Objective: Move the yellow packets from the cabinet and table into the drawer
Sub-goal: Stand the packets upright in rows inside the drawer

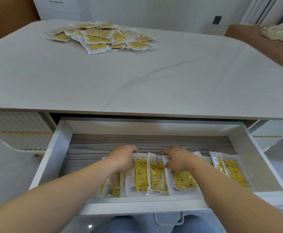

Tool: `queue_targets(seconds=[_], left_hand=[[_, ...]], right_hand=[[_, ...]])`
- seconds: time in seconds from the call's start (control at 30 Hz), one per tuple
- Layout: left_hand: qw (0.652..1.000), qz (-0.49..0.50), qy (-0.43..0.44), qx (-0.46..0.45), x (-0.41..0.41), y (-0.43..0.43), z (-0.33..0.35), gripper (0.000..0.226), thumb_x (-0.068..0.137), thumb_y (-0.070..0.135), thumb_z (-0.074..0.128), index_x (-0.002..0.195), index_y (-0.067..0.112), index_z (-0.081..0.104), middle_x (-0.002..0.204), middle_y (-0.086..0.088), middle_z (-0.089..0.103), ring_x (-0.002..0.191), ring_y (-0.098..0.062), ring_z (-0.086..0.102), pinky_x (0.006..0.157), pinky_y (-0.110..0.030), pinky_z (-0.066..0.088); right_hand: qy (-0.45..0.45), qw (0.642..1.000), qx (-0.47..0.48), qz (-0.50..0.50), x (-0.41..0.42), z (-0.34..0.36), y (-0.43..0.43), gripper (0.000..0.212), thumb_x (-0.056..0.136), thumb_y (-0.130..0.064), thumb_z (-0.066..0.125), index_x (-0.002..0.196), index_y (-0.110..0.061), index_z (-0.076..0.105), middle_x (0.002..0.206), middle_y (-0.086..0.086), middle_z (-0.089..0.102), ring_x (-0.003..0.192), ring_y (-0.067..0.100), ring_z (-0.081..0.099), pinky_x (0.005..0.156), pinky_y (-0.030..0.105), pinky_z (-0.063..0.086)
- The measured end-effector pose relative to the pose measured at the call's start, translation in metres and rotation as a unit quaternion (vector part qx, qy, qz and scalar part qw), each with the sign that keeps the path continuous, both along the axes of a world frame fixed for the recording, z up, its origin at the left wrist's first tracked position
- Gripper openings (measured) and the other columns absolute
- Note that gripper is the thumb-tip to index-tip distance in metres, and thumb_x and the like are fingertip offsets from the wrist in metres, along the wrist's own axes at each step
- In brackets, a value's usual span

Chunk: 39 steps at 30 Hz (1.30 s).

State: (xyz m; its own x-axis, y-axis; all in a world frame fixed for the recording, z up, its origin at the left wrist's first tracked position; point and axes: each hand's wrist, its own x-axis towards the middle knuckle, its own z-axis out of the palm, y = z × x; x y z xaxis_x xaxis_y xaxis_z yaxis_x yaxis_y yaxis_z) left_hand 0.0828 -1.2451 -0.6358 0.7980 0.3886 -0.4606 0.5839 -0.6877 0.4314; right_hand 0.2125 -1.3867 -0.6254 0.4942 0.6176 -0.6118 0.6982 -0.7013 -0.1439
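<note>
An open white drawer (pixel 56 148) under the table holds a row of yellow packets (pixel 155 175) with star prints in clear wrappers, standing side by side. My left hand (pixel 120 158) and my right hand (pixel 176 158) are both inside the drawer, fingers curled over the top edges of the packets in the middle of the row. Two more packets (pixel 229 170) lie at the drawer's right end. A loose pile of several yellow packets (pixel 102 37) lies on the far left part of the table top (pixel 137 78).
The drawer's left part shows bare grey wood-grain bottom (pixel 87 148). A brown seat (pixel 255 41) with a patterned cloth (pixel 282 32) stands at the far right. White cabinets (pixel 60 9) stand behind the table. My knees in blue jeans (pixel 120 224) are below the drawer front.
</note>
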Motion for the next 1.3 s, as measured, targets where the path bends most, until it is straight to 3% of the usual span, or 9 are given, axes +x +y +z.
queue_targets(seconds=[0.1,0.23,0.33,0.43,0.6,0.73,1.03,1.17,1.3], left_hand=[[1.0,0.005,-0.005,0.005,-0.002,0.003,0.0,0.033,0.092,0.021,0.055,0.124,0.025,0.053,0.126,0.002,0.058,0.11,-0.018,0.055,0.084,-0.027,0.046],[0.998,-0.05,0.001,0.038,0.0,-0.004,-0.004,0.043,0.094,0.026,0.048,0.137,0.028,0.042,0.14,0.001,0.045,0.127,-0.02,0.043,0.102,-0.036,0.041],[0.997,-0.062,-0.007,0.05,0.001,-0.004,-0.005,0.047,0.095,0.022,0.046,0.141,0.029,0.038,0.145,0.002,0.038,0.133,-0.02,0.035,0.107,-0.036,0.035],[0.998,-0.048,-0.014,0.046,0.002,-0.004,-0.006,0.044,0.095,0.023,0.047,0.138,0.027,0.042,0.141,0.001,0.043,0.13,-0.02,0.038,0.106,-0.036,0.037],[0.998,-0.031,0.002,0.055,0.013,-0.007,-0.005,0.038,0.095,0.037,0.044,0.133,0.028,0.047,0.138,0.002,0.044,0.131,-0.022,0.036,0.107,-0.043,0.033],[0.999,-0.025,0.02,0.028,0.027,-0.019,-0.008,0.035,0.096,0.034,0.044,0.13,0.026,0.048,0.132,0.0,0.049,0.122,-0.022,0.046,0.104,-0.041,0.038],[1.0,0.001,-0.001,-0.031,0.018,-0.012,-0.005,0.02,0.095,0.03,0.048,0.114,0.024,0.053,0.112,0.003,0.057,0.1,-0.015,0.055,0.087,-0.031,0.048],[1.0,0.002,-0.016,0.004,0.011,-0.004,0.002,0.025,0.094,0.03,0.049,0.118,0.026,0.053,0.122,0.004,0.051,0.115,-0.016,0.048,0.098,-0.033,0.043],[0.997,0.049,0.021,0.063,0.0,0.009,0.013,0.028,0.094,0.034,0.047,0.122,0.031,0.049,0.136,0.004,0.043,0.132,-0.022,0.033,0.108,-0.043,0.031]], right_hand=[[0.004,1.0,0.006,-0.01,0.002,-0.002,-0.001,0.051,0.09,-0.019,0.055,0.139,-0.027,0.041,0.142,0.004,0.043,0.132,0.027,0.037,0.111,0.046,0.031],[-0.023,0.999,-0.001,-0.024,0.006,0.0,-0.003,0.051,0.09,-0.011,0.052,0.138,-0.019,0.04,0.134,0.008,0.051,0.123,0.027,0.047,0.106,0.042,0.038],[-0.06,0.998,-0.017,-0.007,0.013,0.003,-0.01,0.038,0.089,-0.006,0.049,0.124,-0.019,0.052,0.126,0.007,0.056,0.117,0.026,0.05,0.1,0.037,0.041],[-0.075,0.997,0.01,-0.025,0.016,0.003,-0.013,0.028,0.092,-0.009,0.046,0.116,-0.018,0.057,0.122,0.006,0.058,0.114,0.025,0.052,0.098,0.036,0.042],[-0.087,0.995,0.035,-0.033,0.016,0.0,-0.008,0.032,0.093,-0.018,0.049,0.125,-0.02,0.05,0.132,0.005,0.05,0.124,0.025,0.043,0.103,0.039,0.034],[-0.041,0.999,0.029,-0.018,0.015,-0.005,-0.008,0.04,0.087,-0.022,0.056,0.127,-0.027,0.05,0.133,0.001,0.049,0.127,0.025,0.04,0.108,0.043,0.034],[-0.032,0.998,0.026,-0.039,0.015,-0.007,-0.004,0.015,0.088,-0.014,0.051,0.097,-0.026,0.049,0.125,0.007,0.051,0.119,0.027,0.044,0.102,0.041,0.039],[-0.077,0.995,0.002,-0.058,0.015,-0.007,-0.006,0.037,0.086,0.002,0.045,0.118,-0.015,0.054,0.131,0.009,0.046,0.124,0.029,0.041,0.103,0.04,0.039],[-0.076,0.996,0.002,-0.057,0.017,-0.006,-0.006,0.041,0.086,0.005,0.047,0.122,-0.015,0.053,0.133,0.009,0.046,0.124,0.028,0.041,0.103,0.039,0.04]])
